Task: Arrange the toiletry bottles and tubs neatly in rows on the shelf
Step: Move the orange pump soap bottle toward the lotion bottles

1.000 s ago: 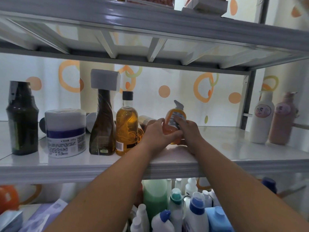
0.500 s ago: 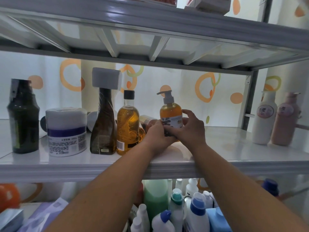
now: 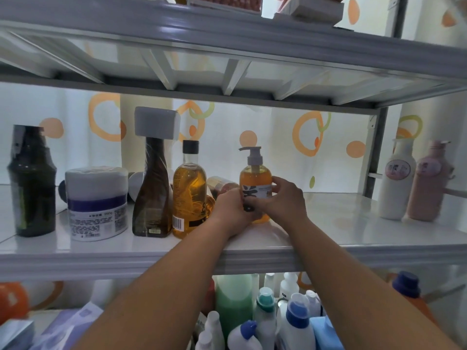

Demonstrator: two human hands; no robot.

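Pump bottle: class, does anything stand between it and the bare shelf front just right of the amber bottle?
Nothing visible does. The left hand and right hand grip the pump bottle, upright on the shelf, and the stretch in front of it beside the amber bottle holds only the person's own wrists.

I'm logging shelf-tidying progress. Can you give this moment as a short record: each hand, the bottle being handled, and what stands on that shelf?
left hand: grips pump bottle low, from the left
right hand: grips pump bottle at its label
pump bottle: orange, upright, between both hands
left of it: dark bottle, white tub, brown bottle, amber bottle, upright
far right: white bottle, pink bottle, upright
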